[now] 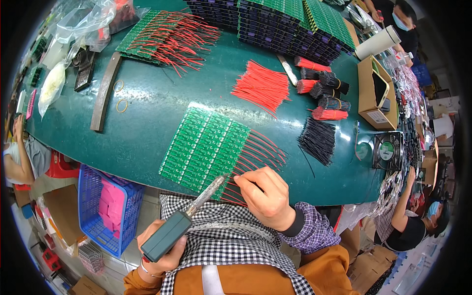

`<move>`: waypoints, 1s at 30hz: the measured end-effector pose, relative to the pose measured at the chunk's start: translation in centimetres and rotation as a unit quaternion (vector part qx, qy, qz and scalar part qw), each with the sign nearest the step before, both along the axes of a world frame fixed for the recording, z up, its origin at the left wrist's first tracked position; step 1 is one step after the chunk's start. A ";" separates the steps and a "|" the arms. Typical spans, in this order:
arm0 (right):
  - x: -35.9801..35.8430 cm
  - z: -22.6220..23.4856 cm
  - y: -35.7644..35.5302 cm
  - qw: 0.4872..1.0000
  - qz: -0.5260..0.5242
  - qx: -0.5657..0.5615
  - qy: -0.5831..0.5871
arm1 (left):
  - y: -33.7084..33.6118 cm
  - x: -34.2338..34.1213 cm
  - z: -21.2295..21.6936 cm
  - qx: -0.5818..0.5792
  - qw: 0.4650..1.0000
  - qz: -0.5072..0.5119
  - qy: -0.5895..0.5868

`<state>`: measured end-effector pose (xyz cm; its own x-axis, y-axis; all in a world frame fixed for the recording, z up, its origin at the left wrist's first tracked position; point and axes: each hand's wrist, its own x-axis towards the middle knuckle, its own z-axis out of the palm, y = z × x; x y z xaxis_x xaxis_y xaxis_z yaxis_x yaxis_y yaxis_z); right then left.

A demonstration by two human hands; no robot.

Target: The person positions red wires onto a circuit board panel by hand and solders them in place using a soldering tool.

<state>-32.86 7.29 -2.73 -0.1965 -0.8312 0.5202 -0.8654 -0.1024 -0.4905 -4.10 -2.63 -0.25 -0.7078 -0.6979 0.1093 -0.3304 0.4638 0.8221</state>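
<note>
Part-wired circuit panel (201, 147): red wires (259, 148) fringe its right edge, black wires (317, 141) lie unattached beyond; my left hand (166, 259) grips a soldering iron (168, 236), my right hand (266, 197) apparently pinches one red.

Board stack (290, 29) cropped above, contact at iron tip (222, 180) unclear

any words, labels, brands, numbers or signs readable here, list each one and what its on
None reads clearly enough to quote.
Black fan: round green-and-white label, print too small.
Cardboard box: small pale label low on its side, too small.
Green circuit boards: fine pale marks, too small to tell whether they are lettering.
Green-handled tool: no lettering can be made out.
</note>
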 end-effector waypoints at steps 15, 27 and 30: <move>0.6 0.7 0.1 0.999 -0.028 -0.018 0.003 | 0.4 1.2 -0.1 0.002 0.999 0.013 -0.033; 0.9 0.5 0.0 1.000 -0.019 -0.017 -0.004 | -0.2 0.6 0.5 -0.017 1.000 -0.009 -0.012; 1.0 0.5 0.0 1.000 -0.020 -0.019 -0.005 | -0.2 0.2 0.7 -0.024 1.000 -0.013 -0.003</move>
